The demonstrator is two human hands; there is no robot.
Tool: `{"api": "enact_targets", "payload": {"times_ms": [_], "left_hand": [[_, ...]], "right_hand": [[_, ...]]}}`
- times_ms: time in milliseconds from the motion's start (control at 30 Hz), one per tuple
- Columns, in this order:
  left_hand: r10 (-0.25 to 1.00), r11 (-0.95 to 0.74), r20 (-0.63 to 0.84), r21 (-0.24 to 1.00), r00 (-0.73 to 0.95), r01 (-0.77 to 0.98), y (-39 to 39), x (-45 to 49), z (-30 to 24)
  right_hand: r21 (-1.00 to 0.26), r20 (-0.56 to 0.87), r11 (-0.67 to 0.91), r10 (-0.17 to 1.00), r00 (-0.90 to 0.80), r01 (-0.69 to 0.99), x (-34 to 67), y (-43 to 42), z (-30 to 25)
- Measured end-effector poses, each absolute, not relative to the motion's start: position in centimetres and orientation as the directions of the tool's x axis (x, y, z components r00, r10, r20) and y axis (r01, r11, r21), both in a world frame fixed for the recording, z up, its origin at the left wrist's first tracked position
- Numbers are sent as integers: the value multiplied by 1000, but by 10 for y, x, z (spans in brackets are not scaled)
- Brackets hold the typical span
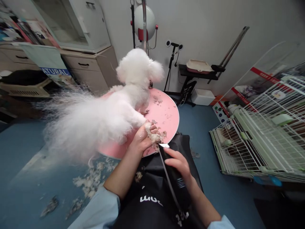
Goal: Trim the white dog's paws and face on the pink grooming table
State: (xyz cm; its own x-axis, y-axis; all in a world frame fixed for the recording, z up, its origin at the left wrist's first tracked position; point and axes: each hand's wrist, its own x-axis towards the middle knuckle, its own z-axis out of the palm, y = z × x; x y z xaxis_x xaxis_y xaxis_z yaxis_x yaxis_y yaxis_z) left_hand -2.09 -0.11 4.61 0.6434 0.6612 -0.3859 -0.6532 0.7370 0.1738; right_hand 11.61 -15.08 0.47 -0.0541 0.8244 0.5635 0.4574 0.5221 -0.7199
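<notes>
- Your right hand (178,165) is closed round the black clipper (175,179), wrist bent, with the blade tip at the paw.
- Your left hand (141,140) grips the dog's paw (152,135) over the pink desk's (168,111) near edge. Paw trimming looks under way, and the next pass calls for a firm hold.
- The white dog (124,108) stands facing away.

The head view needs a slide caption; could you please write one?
Left hand grips a white dog's paw at the pink table's edge; right hand holds a black clipper.
</notes>
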Motion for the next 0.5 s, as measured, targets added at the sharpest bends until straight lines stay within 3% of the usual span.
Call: {"api": "enact_targets", "payload": {"times_ms": [100, 200, 367, 500], "left_hand": [[641, 759, -401, 201, 655, -620, 0, -21, 45], [656, 745, -411, 218, 632, -631, 0, -20, 41], [671, 735, -421, 271, 610, -622, -1, -20, 37], [708, 706, -380, 353, 595, -614, -1, -24, 33]], "right_hand": [[-448, 585, 654, 730, -353, 609, 116, -147, 17], [-368, 630, 650, 700, -336, 664, 113, -143, 22], [-449, 501, 603, 781, -373, 660, 109, -141, 21], [-607, 449, 540, 838, -309, 583, 118, -137, 18]]}}
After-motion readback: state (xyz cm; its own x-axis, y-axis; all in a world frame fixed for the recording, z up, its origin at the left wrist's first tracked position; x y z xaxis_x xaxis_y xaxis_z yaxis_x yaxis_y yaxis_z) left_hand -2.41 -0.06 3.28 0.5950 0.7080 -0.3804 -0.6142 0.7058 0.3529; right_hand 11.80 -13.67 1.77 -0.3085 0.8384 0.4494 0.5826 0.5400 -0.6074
